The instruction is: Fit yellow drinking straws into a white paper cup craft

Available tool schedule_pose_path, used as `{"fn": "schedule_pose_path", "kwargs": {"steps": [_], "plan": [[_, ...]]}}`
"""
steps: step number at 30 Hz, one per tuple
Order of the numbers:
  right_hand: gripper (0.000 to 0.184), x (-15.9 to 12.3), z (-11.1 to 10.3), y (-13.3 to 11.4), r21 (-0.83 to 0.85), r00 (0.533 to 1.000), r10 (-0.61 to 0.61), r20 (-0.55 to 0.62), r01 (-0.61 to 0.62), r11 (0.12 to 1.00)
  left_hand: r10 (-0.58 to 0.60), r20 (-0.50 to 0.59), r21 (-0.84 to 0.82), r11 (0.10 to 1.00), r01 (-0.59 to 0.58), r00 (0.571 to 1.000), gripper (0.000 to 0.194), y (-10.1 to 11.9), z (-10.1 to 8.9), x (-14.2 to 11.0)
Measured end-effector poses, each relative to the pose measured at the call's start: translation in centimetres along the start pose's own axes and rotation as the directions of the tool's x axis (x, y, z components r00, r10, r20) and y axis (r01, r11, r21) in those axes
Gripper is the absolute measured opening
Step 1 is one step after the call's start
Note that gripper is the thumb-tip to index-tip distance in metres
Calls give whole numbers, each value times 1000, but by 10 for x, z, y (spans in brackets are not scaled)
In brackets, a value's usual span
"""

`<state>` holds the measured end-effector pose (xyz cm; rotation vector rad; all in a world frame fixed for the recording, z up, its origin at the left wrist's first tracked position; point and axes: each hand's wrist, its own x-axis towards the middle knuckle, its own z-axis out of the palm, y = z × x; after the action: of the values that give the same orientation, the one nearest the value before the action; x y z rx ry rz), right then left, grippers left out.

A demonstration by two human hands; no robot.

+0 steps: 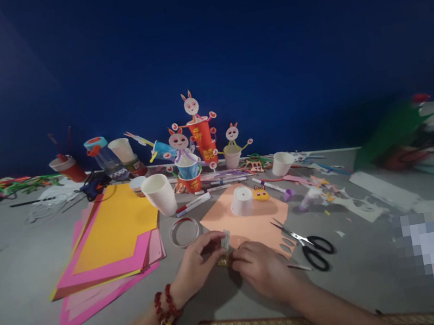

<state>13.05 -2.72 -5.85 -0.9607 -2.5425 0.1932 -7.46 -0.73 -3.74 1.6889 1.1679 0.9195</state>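
My left hand, with red bead bracelets at the wrist, pinches a small pale strip between thumb and fingers. Just below it lies a small gold-coloured piece, held at its right end by the curled fingers of my right hand. Whether strip and gold piece are joined I cannot tell. Beyond my hands, a white paper cup stands upside down on a peach sheet, beside a yellow animal-face cutout. Black-handled scissors lie open to the right.
Stacked coloured paper and a tape roll are on the left, near a large white cup. Rabbit-faced cup figures stand at the back. Markers, a glue stick and paper scraps surround them. A blurred green shape is far right.
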Motion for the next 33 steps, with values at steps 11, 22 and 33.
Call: {"fn": "schedule_pose_path", "kwargs": {"steps": [11,22,33], "plan": [[10,-1,0,0,33,1000,-18,-13,18,999,23,1,18,1000,-23,1000,27,-2,1,0],[9,-2,4,0,-77,1000,-9,-6,8,997,39,0,62,997,-39,999,25,-1,0,-6],[14,1,-1,-5,-97,997,21,71,-15,995,69,-9,41,997,-69,998,25,-3,1,-8]]}}
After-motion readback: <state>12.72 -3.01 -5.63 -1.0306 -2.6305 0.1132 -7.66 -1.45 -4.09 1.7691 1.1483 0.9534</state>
